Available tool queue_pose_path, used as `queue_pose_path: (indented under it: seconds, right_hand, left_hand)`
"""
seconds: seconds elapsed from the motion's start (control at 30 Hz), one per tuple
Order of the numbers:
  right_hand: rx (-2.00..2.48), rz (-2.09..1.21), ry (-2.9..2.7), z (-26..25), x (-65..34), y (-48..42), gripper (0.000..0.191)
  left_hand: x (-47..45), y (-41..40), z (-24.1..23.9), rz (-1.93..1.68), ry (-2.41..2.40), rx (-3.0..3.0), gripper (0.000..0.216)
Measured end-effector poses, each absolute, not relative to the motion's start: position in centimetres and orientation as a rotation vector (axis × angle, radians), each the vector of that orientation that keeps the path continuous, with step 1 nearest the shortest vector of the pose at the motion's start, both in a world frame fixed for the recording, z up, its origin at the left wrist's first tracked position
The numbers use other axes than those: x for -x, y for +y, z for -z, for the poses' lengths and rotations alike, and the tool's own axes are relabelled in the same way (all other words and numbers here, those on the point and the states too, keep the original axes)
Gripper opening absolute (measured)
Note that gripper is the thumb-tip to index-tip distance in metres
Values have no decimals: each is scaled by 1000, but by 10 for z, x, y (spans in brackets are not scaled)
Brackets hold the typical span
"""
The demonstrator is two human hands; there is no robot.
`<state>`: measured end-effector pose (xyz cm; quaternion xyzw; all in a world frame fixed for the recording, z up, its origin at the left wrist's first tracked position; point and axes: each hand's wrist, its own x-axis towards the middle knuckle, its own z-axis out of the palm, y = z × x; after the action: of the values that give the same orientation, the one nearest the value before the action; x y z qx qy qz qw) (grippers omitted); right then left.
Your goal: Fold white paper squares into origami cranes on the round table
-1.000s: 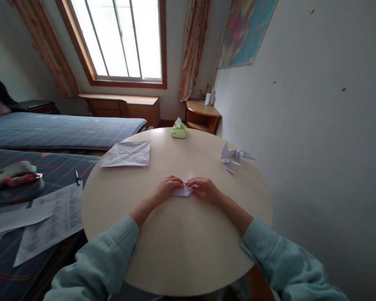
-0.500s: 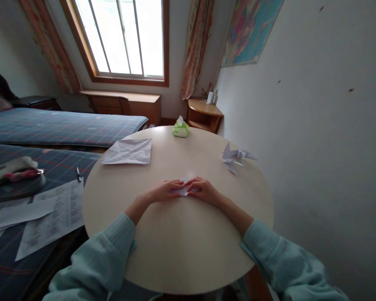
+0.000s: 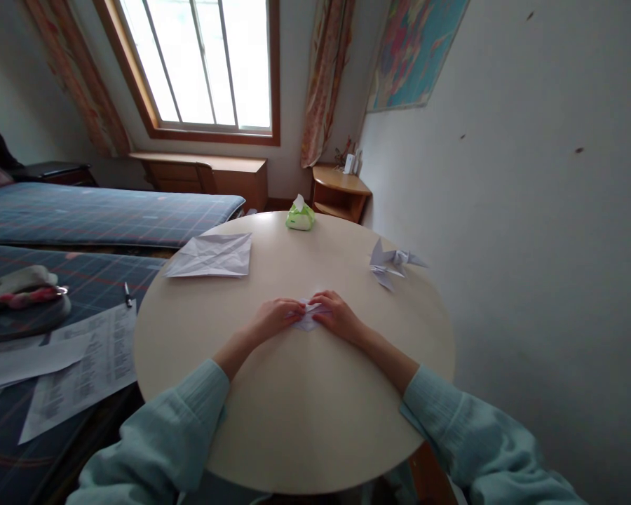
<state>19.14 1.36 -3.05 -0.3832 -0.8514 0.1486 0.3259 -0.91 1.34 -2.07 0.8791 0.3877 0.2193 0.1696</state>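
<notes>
A small folded piece of white paper [image 3: 308,315] lies near the middle of a round beige table [image 3: 294,414]. My left hand [image 3: 274,315] holds its left side with curled fingers. On the paper's right side my right hand [image 3: 336,314] pinches it, fingertips meeting the left hand's over it. Most of the paper is hidden under my fingers. Both arms are in light teal sleeves.
A creased white sheet [image 3: 212,256] lies at the table's far left. A finished white paper crane [image 3: 392,264] sits at the right, a green tissue pack [image 3: 300,217] at the far edge. Printed papers [image 3: 78,365] and a pen [image 3: 127,293] lie on the bed at left.
My hands have closed in over the small paper and shifted slightly; the fingertips now overlap it more. Nothing else on the table moved.
</notes>
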Motion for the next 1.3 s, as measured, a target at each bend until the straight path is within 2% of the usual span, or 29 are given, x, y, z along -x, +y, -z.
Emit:
queue_pose_path:
  seconds: [0.2,0.4,0.47,0.57,0.63,0.83,1.03,1.3]
  right_hand:
    - [1023,-400,-2245,27,-195,14,11]
    - [1052,-379,-2247,25,-199,13,12]
    - [1013,-394,-2266,27,-199,15,7]
    - [990,-403,-2253,30,-198,17,6]
    - [987,-406,-2243,31,-198,18,6]
    - [1035,-420,-2180,30,-197,18,16]
    - [1071,-433,-2169,28,-198,15,27]
    - [966,-463,-2107,26,-199,14,8]
  left_hand:
    - [9,8,16,-590,1053,-2535,20]
    - [4,9,18,-621,1084,-2492,14]
    - [1,10,21,-652,1183,-2457,21]
    - [-4,10,27,-698,1406,-2434,47]
    - [-5,10,30,-647,1462,-2491,53]
    - [-3,8,29,-429,1434,-2600,50]
    - [3,11,30,-433,1303,-2607,54]
    - [6,11,22,-608,1120,-2584,43]
